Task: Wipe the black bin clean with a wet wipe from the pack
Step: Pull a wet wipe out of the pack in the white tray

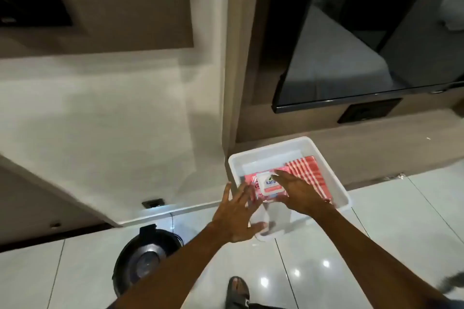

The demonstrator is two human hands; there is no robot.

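Fingers (238, 195) of left hand (236, 216) spread, empty; right hand (298, 193) open, resting on wipe pack (270, 184).

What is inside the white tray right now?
The white tray holds a pink wet wipe pack and a red-and-white striped cloth. Both hands cover the tray's near part, so anything under them is hidden.

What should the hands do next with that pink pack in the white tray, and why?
Probably lift the pack's white flap and pull out one wipe. Both hands are already at the wet wipe pack in the white tray: the right hand rests over its lid and the left hand is spread open beside it. No wipe is out yet, and the black bin waits on the floor, untouched.
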